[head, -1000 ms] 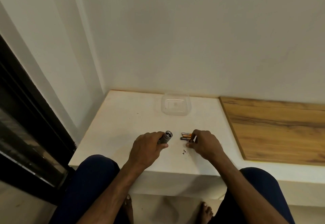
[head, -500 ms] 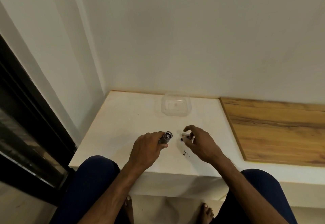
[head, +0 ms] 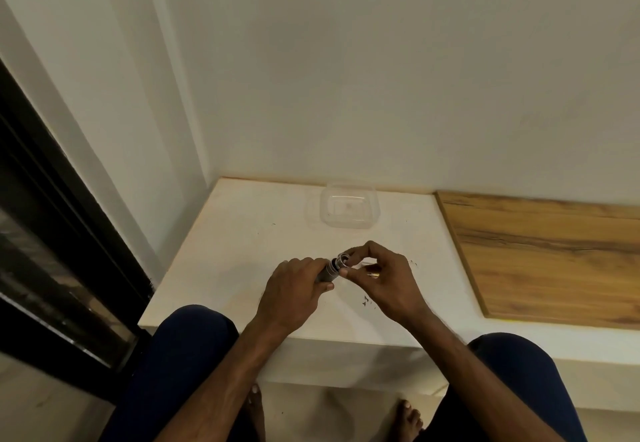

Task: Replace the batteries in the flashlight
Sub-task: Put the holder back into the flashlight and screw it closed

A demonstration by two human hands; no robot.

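My left hand [head: 294,289] grips the grey flashlight [head: 328,271] over the bench [head: 242,233]; my right hand [head: 384,278] pinches a small pale part, too small to identify, at its open end. Batteries [head: 373,274] lie on the bench, mostly hidden beneath the right hand. Beyond, a clear plastic container [head: 348,207] sits near the white wall [head: 381,77]. A wood-grain panel [head: 547,251] adjoins on the right, a dark window frame [head: 52,233] on the left. I can read no lettering.
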